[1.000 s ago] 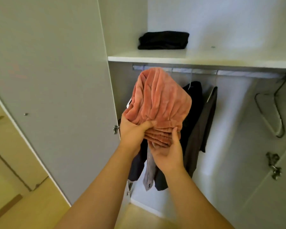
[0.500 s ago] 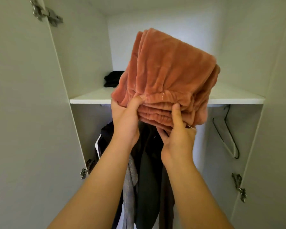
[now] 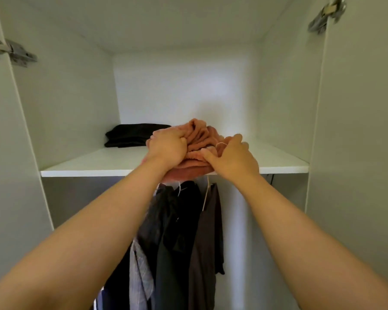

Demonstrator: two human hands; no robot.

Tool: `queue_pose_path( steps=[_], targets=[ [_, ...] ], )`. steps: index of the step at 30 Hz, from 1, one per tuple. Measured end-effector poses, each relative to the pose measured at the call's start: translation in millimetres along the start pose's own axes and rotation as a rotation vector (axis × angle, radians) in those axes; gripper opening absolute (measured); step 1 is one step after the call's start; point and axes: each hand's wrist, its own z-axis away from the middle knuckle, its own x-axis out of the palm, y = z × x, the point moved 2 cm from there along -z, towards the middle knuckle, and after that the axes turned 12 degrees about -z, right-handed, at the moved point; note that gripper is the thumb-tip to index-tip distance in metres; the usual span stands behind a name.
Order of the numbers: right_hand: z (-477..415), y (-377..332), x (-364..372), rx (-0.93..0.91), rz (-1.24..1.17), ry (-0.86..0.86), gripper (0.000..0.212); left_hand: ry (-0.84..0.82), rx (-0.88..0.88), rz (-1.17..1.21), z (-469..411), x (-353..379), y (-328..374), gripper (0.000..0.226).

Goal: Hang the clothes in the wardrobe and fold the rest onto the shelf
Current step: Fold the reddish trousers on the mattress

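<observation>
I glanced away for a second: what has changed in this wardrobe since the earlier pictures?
The folded salmon-pink fleecy garment went up from in front of the dark hanging clothes onto the white shelf, near its front edge. The left hand and right hand grip it as before. The folded black garment stayed on the shelf, the hanging clothes on their hangers below.

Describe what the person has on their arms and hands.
The left hand and right hand are bare, without gloves. The left forearm and right forearm are uncovered to the frame's edge: no sleeves, watch or bracelet. The pink cloth partly covers the hands, so rings cannot be judged.
</observation>
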Motion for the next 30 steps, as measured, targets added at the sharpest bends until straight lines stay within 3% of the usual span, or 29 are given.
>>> queue_pose_path(
  steps=[2,3,5,8,11,12,15,19,25,30],
  targets=[
    [-4.1,-8.5,-5.1,-0.313,0.119,0.134,0.083,-0.032,0.078,0.045,-13.2,-2.7,-6.4,0.062],
    [-8.7,-12.1,-4.9,-0.472,0.129,0.107,0.086,-0.053,0.135,0.065,-15.7,-6.2,-7.6,0.061],
    [-20.7,-14.8,1.0,-0.601,0.113,-0.131,0.102,-0.061,0.271,0.109,-17.2,-12.2,-8.0,0.055],
    [-47.2,-3.9,13.3,-0.558,0.209,-0.390,0.120,-0.193,0.452,0.143,-13.9,-18.0,-12.5,0.057],
    [-70.9,-2.1,22.1,-0.543,0.269,-0.498,0.119,-0.344,0.523,-0.083,-14.9,-17.8,-24.9,0.113],
    [-78.7,-3.7,24.2,-0.519,0.303,-0.515,0.116,-0.382,0.537,-0.150,-19.0,-18.0,-30.0,0.121],
    [-101.0,-6.8,32.2,-0.436,0.415,-0.507,0.099,-0.394,0.551,-0.218,-41.6,-18.6,-33.7,0.116],
    [-122.7,6.8,54.3,-0.337,0.471,-0.458,0.096,-0.341,0.454,-0.484,-71.2,16.2,-21.8,0.096],
    [-168.5,28.0,82.2,-0.295,0.530,-0.405,0.094,-0.379,0.396,-0.579,-106.4,67.0,-7.5,0.078],
    [-211.6,39.4,107.0,-0.286,0.507,-0.456,0.086,-0.410,0.412,-0.605,-135.0,83.6,2.5,0.073]
  ],
)
